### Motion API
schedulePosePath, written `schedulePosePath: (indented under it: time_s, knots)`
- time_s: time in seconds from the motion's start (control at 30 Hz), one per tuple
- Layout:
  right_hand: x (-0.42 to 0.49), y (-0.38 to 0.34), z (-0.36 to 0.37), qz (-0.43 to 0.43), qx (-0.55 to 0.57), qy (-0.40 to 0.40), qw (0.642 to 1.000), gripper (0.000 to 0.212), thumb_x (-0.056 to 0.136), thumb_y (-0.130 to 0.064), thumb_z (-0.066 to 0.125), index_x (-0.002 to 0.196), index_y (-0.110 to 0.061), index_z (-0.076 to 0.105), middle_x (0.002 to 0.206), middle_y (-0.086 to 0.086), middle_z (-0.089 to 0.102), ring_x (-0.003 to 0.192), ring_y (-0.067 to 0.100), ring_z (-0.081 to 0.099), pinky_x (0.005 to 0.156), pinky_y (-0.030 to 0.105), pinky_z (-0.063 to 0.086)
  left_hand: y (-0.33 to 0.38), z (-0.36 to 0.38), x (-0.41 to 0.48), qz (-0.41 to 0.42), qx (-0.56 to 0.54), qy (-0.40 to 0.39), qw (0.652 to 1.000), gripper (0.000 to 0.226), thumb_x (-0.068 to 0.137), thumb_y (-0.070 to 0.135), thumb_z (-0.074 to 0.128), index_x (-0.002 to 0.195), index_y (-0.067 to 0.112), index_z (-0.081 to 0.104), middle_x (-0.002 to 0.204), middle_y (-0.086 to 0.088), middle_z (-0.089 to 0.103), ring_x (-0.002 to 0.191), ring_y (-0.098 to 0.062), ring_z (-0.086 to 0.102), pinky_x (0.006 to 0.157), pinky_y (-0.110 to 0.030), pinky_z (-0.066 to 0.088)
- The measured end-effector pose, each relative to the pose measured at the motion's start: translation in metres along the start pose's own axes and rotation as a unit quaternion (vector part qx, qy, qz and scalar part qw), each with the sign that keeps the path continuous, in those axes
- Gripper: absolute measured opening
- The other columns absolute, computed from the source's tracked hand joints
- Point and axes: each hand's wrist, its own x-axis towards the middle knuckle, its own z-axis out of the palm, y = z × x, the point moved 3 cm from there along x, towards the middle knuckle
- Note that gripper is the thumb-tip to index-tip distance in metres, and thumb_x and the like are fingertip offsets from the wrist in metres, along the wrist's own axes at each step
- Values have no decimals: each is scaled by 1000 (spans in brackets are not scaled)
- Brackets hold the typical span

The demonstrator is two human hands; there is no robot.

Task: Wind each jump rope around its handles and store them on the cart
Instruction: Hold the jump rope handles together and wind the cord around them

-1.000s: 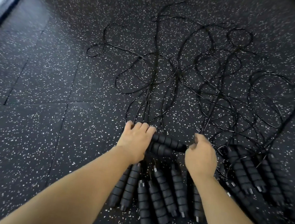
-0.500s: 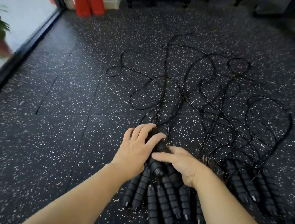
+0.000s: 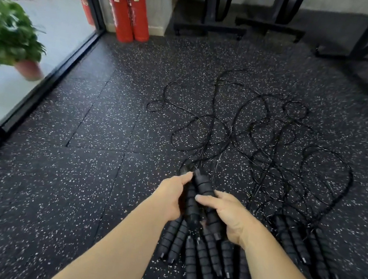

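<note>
Lifted off the floor [image 3: 79, 172] within the last second, one jump rope's two foam handles [image 3: 203, 186] now sit side by side, gripped by left hand [image 3: 170, 195] and right hand [image 3: 232, 214] above the remaining handles [image 3: 199, 259], ready for winding the trailing cord [image 3: 201, 158].

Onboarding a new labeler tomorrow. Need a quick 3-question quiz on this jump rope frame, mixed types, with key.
1. True or false: the left hand and right hand both grip the handle pair.
2. Where do the loose cords lie? A) wound round their handles B) spread in a tangle on the floor C) on a cart
3. Short answer: what red things stand by the far wall?

Key: 1 true. 2 B. 3 two fire extinguishers.
</note>
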Motion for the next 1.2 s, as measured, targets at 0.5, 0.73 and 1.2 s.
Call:
schedulePosePath:
  time_s: [0.5, 0.73, 1.2]
  knots:
    - [-63, -39, 65, -64, -44, 100, 992, 29, 92, -46, 46, 94, -23, 63, 107, 5, 68, 103, 25, 62, 97, 46, 48, 35, -6, -108, 48, 41, -61, 996, 37, 94, 25, 67, 126, 9, 55, 115, -20, 70, 85, -33, 71, 61, -44, 60]
    - [-93, -62, 81, -88, -172, 106, 975, 70, 86, -68, 27, 143, -29, 41, 150, 7, 39, 139, 29, 31, 114, 49, 25, 77, -4, -138, 130, 248, -1, 960, 49, 92, 20, 67, 129, 3, 41, 99, -21, 65, 71, -32, 66, 64, -45, 60]
    - [-131, -93, 69, -119, -75, 174, 975, 33, 100, -34, 37, 106, -8, 56, 91, 7, 55, 73, 18, 46, 72, 36, 39, 178, 43, -244, 444, 527, 133, 712, 43, 93, 24, 59, 132, 15, 42, 98, -5, 59, 72, -20, 56, 58, -32, 42]
